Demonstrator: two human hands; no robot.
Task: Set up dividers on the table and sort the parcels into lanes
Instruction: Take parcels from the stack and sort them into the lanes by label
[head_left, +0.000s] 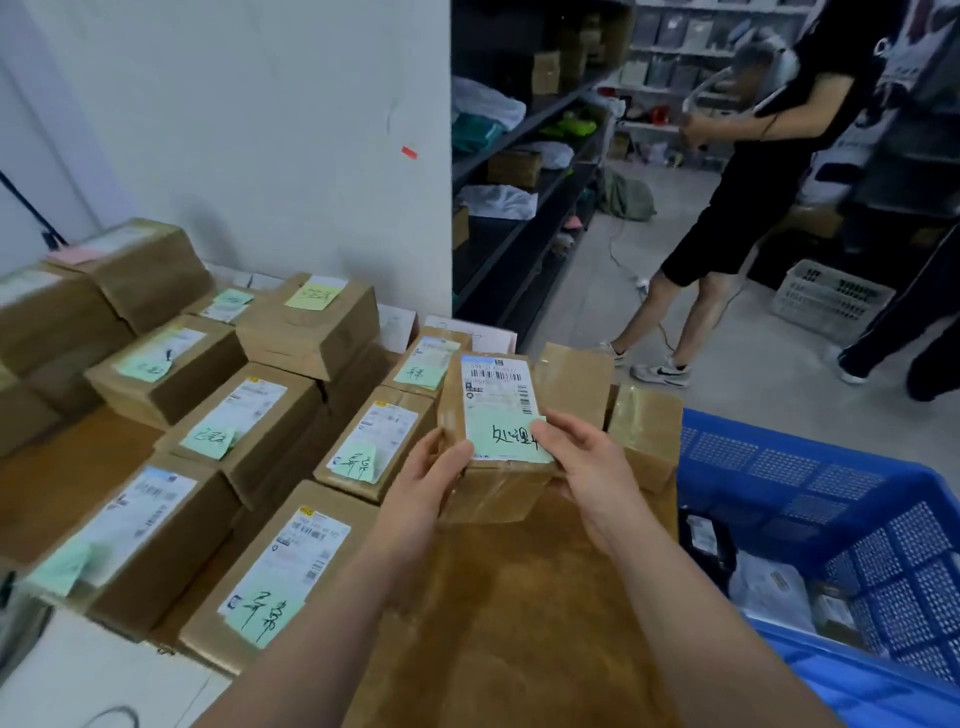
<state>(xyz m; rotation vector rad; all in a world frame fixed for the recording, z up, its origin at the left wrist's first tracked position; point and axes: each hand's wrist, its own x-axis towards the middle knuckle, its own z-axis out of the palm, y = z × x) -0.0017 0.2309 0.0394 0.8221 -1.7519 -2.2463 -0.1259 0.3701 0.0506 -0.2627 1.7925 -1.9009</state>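
Observation:
I hold a small brown parcel (493, 400) with a white shipping label and a green handwritten note above the wooden table (519, 597). My left hand (428, 478) grips its left edge and my right hand (584, 467) grips its right edge, thumb on the green note. Rows of similar taped cardboard parcels with green notes lie on the table to the left, such as one near the front (280, 577) and one just left of my hands (376, 441). Two more brown parcels (644, 431) stand behind the held one.
A blue perforated plastic crate (831, 499) with several packets inside stands at the right. Behind the table is a white wall (260, 130); dark shelving (519, 182) runs beyond. A person in black (753, 182) stands in the aisle near a white basket (831, 296).

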